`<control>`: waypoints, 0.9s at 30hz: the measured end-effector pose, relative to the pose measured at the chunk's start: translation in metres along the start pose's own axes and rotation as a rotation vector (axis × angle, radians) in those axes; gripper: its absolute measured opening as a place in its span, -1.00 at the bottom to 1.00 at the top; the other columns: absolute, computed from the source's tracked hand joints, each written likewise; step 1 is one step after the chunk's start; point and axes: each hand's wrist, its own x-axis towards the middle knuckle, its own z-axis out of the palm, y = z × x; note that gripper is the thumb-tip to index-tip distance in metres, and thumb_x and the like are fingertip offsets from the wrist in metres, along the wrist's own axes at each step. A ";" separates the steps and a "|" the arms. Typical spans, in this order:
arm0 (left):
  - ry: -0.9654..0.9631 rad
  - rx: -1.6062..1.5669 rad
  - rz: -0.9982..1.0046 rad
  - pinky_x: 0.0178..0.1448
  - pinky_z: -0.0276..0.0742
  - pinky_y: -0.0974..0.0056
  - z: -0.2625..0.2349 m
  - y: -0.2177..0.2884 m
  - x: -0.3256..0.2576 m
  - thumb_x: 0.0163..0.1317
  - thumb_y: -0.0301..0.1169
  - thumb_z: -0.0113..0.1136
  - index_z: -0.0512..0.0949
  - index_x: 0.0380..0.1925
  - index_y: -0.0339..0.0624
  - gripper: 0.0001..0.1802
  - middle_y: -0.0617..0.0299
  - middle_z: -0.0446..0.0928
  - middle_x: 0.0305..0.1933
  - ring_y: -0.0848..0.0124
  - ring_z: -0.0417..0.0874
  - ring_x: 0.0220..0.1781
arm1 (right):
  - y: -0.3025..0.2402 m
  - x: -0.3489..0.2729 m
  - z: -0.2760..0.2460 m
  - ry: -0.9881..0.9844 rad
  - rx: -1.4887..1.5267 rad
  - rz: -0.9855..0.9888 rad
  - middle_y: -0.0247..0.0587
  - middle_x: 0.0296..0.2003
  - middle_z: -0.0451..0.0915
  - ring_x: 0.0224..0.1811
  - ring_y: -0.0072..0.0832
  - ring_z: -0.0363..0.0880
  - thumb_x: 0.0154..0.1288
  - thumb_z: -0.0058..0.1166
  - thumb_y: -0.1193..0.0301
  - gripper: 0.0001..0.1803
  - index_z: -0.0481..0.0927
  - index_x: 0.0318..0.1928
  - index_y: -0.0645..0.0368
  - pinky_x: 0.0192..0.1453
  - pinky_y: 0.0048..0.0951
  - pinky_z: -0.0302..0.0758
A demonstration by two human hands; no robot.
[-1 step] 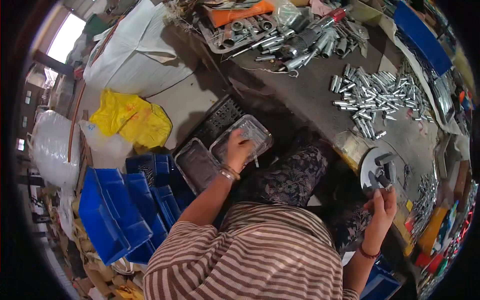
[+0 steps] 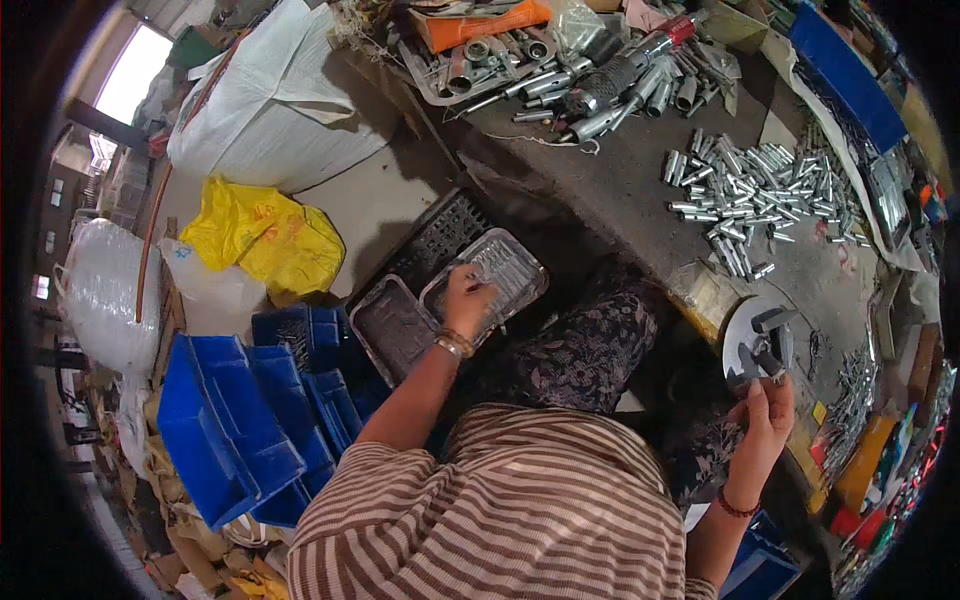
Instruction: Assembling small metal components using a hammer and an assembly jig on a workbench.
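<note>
My left hand [image 2: 466, 303] is over a clear plastic tray [image 2: 533, 288] with slim silvery metal pieces [image 2: 508, 265] lying in it. Its fingers are curled together, and whatever is between them is too small to make out. Beside that tray lies a second, darker shallow tray [image 2: 385, 325]. At the bench's near edge my right hand [image 2: 764, 415] is closed, thumb up, against a small dark metal fixture [image 2: 768, 358] on a round silvery plate [image 2: 738, 332]. What its fingertips grip is hidden.
A pile of short shiny metal tubes [image 2: 750, 190] covers part of the bench [image 2: 600, 185]; larger tools and sockets [image 2: 620, 85] lie behind. Blue bins [image 2: 225, 430] stand at my left, near a yellow plastic bag [image 2: 265, 240]. A black perforated crate [image 2: 440, 240] sits beyond the trays.
My left hand has shifted slightly left and toward me over the clear tray, showing more of the metal pieces in it. My right hand has stayed at the fixture.
</note>
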 end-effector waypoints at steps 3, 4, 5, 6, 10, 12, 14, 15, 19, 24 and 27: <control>0.129 0.047 -0.141 -0.44 0.57 0.19 -0.040 -0.074 0.023 0.22 -0.58 0.36 0.46 0.11 -0.17 -0.54 0.16 0.57 -0.31 0.38 0.60 -0.48 | -0.004 0.001 0.008 0.007 -0.011 -0.040 -0.29 -0.26 0.67 -0.41 -0.65 0.56 0.55 0.12 0.47 -0.64 0.55 0.27 0.29 -0.41 -0.59 0.48; 0.136 0.049 -0.147 -0.44 0.57 0.19 -0.046 -0.091 0.026 0.22 -0.58 0.36 0.46 0.11 -0.17 -0.54 0.16 0.57 -0.31 0.38 0.60 -0.48 | -0.004 0.003 0.011 0.025 -0.011 -0.056 -0.30 -0.27 0.67 -0.43 -0.67 0.54 0.55 0.12 0.47 -0.65 0.57 0.26 0.28 -0.43 -0.60 0.46; 0.155 0.016 -0.147 -0.47 0.55 0.19 -0.049 -0.103 0.029 0.22 -0.59 0.35 0.46 0.09 -0.16 -0.56 0.16 0.57 -0.33 0.38 0.59 -0.50 | -0.002 0.004 0.011 0.023 -0.014 -0.052 -0.30 -0.27 0.67 -0.43 -0.67 0.54 0.55 0.12 0.47 -0.65 0.57 0.26 0.28 -0.43 -0.60 0.46; 0.174 -0.019 -0.143 -0.50 0.54 0.19 -0.050 -0.108 0.031 0.22 -0.60 0.35 0.46 0.07 -0.14 -0.57 0.15 0.57 -0.35 0.38 0.58 -0.52 | 0.001 0.005 0.009 0.022 0.000 -0.057 -0.30 -0.27 0.67 -0.44 -0.67 0.53 0.55 0.12 0.47 -0.65 0.57 0.26 0.28 -0.44 -0.60 0.45; 0.143 0.011 -0.227 -0.52 0.54 0.22 -0.035 -0.115 0.054 0.24 -0.60 0.32 0.47 0.05 -0.14 -0.61 0.14 0.55 -0.38 0.38 0.61 -0.50 | 0.003 0.005 0.004 0.012 -0.002 -0.056 -0.31 -0.30 0.67 -0.47 -0.67 0.51 0.55 0.13 0.47 -0.67 0.59 0.24 0.27 -0.44 -0.60 0.44; 0.194 0.021 -0.229 -0.33 0.66 0.13 -0.007 -0.118 0.062 0.22 -0.57 0.33 0.53 0.00 -0.16 -0.66 0.08 0.62 -0.33 0.28 0.70 -0.38 | 0.001 0.003 0.002 0.067 0.001 -0.055 -0.30 -0.30 0.68 -0.47 -0.66 0.51 0.54 0.14 0.47 -0.70 0.60 0.21 0.27 -0.44 -0.60 0.44; 0.220 0.268 -0.115 -0.19 0.67 0.09 -0.017 -0.151 0.077 0.19 -0.54 0.35 0.57 -0.03 -0.18 -0.67 0.06 0.66 -0.27 0.22 0.72 -0.28 | 0.002 0.000 0.005 0.099 0.026 -0.056 -0.30 -0.30 0.68 -0.48 -0.66 0.52 0.54 0.15 0.48 -0.72 0.61 0.17 0.27 -0.44 -0.59 0.45; 0.251 0.515 0.004 -0.05 0.69 0.06 -0.027 -0.172 0.087 0.17 -0.52 0.36 0.60 -0.06 -0.20 -0.69 0.03 0.70 -0.21 0.16 0.74 -0.19 | 0.008 0.001 0.008 0.108 0.035 -0.040 -0.29 -0.30 0.69 -0.48 -0.65 0.53 0.53 0.16 0.48 -0.75 0.62 0.14 0.26 -0.44 -0.59 0.46; 0.279 0.466 0.344 0.15 0.62 0.07 -0.097 -0.209 0.122 0.17 -0.45 0.40 0.62 -0.09 -0.27 -0.70 -0.01 0.70 -0.06 0.15 0.71 0.01 | -0.006 0.003 0.009 0.031 0.211 0.047 -0.29 -0.30 0.70 -0.46 -0.64 0.57 0.50 0.17 0.52 -0.88 0.62 -0.02 0.24 -0.41 -0.55 0.54; 0.191 0.242 0.452 -0.04 0.59 0.25 -0.044 -0.092 0.087 0.38 -0.37 0.38 0.61 -0.13 -0.25 -0.79 0.20 0.67 -0.17 0.38 0.67 -0.17 | -0.002 0.002 0.020 -0.053 0.156 0.058 -0.20 -0.32 0.74 -0.51 -0.64 0.58 0.51 0.15 0.52 -0.93 0.61 -0.09 0.24 -0.42 -0.57 0.51; 0.132 0.137 0.669 -0.27 0.51 0.33 0.047 0.088 0.045 0.49 -0.39 0.28 0.63 -0.15 -0.18 -0.90 0.36 0.57 -0.28 0.53 0.55 -0.37 | -0.003 -0.001 0.013 -0.011 0.194 0.032 -0.25 -0.32 0.73 -0.47 -0.67 0.59 0.51 0.16 0.51 -0.93 0.60 -0.09 0.26 -0.37 -0.60 0.54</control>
